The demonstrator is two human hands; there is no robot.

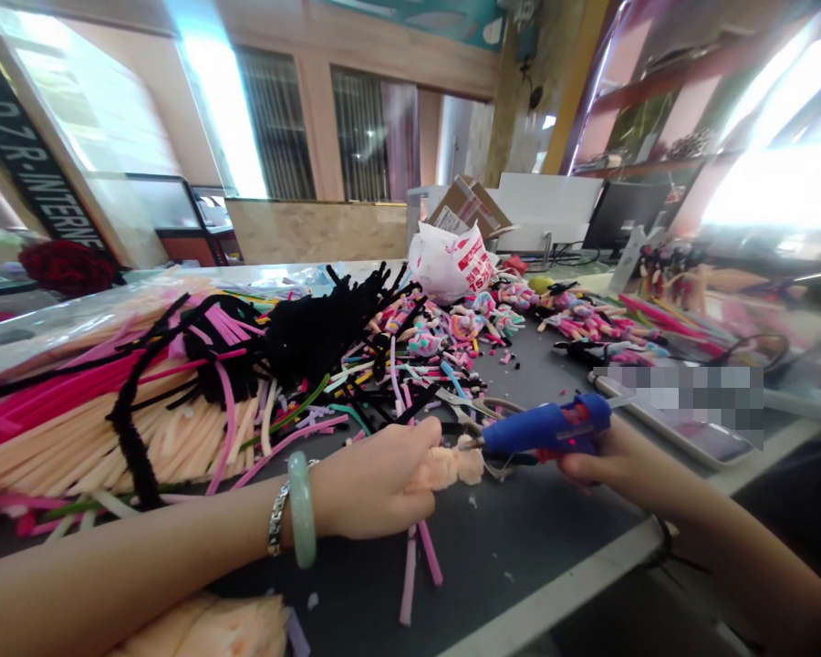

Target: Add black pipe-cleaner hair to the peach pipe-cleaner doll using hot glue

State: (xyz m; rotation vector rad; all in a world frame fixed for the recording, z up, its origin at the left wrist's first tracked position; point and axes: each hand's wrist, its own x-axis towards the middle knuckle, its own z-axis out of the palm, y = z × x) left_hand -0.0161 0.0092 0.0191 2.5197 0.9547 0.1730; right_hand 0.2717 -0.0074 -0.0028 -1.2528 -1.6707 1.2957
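Pinching peach chenille piece firmly, left hand holds it beside blue glue gun gripped by right hand.

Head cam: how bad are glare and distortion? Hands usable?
Head view: the upper-right window is blown out; wide-angle bending leans the shelves near the edge; the left hand, peach chenille piece, right hand and blue hot glue gun stay sharp and well lit.
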